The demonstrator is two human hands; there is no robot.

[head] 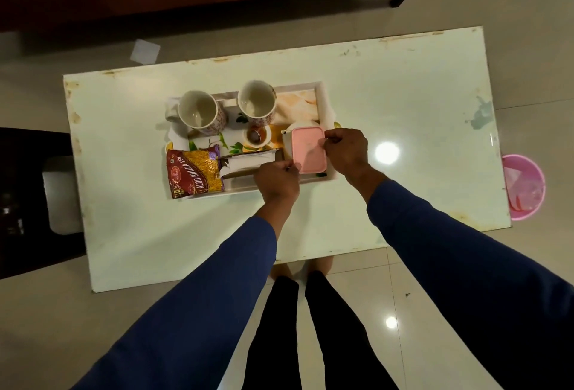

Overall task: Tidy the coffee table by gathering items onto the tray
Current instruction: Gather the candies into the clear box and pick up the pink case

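Both hands on the pink-lidded white plastic box [309, 149], which sits in the white rectangular floral-print tray [326, 103]. Left hand [277, 179] pinches the lid's near-left corner, right hand [346, 150] pinches its far-right edge (fingers curled on both). Left of the left hand: red-yellow snack packet [194, 172]. Beyond it: two white ceramic mugs [198, 112].

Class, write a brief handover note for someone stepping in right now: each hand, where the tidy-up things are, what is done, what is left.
Left hand and right hand each grip an edge of the pink-lidded box, at the tray's right end.
On the tray: two mugs, a small cup, a snack packet overhanging the left rim, a long carton.
Done: items gathered.
Left: let go of the box.
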